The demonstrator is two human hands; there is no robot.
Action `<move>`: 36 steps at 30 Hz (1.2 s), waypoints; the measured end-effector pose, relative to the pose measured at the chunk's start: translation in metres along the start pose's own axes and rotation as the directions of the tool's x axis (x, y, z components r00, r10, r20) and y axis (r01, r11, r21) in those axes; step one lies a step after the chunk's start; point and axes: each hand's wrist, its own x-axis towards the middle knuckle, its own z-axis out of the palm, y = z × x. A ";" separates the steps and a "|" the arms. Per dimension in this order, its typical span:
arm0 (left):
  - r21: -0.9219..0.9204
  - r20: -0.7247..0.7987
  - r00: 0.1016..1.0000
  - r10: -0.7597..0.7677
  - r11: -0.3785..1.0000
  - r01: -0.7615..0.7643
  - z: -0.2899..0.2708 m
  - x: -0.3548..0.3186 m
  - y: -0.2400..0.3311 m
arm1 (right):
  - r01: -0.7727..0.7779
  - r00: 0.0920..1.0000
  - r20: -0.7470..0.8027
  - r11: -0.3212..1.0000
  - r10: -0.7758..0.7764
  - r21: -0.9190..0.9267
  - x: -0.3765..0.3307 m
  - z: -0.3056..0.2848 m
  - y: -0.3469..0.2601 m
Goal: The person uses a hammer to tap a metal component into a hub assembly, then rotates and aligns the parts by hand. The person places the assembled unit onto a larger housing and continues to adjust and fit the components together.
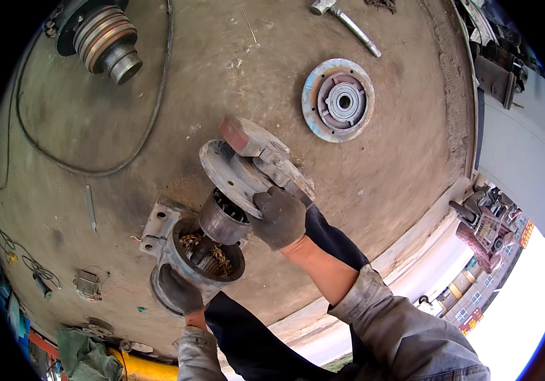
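Note:
My left hand, in a dark work glove, is closed on the near side of a cylindrical motor housing. Inside the housing's open mouth are yellowish wire windings. A steel rotor stands partly out of that mouth, with its shaft reaching down among the windings. My right hand, also gloved, grips the edge of a round end cover at the rotor's far end. A bulky lever-like bracket with a reddish end sits beyond the cover. The right fingers are partly hidden behind it.
A flanged ring cover lies on the concrete floor at the far right, with a hammer beyond it. A large ringed shaft and a looping cable occupy the far left. A thin rod lies left of the housing.

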 end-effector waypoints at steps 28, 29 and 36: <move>0.082 -0.083 0.993 0.086 0.993 -0.080 0.002 0.008 0.003 | -0.071 0.985 0.159 0.996 0.063 0.046 0.004 -0.001 0.000; 0.073 -0.088 0.993 0.077 0.995 -0.071 0.002 0.008 0.003 | -0.075 0.985 0.158 0.995 0.065 0.059 0.004 -0.001 0.000; 0.010 -0.073 0.997 0.037 0.999 -0.036 0.005 0.006 0.002 | -0.047 0.986 0.158 0.999 0.046 0.002 0.001 0.004 0.003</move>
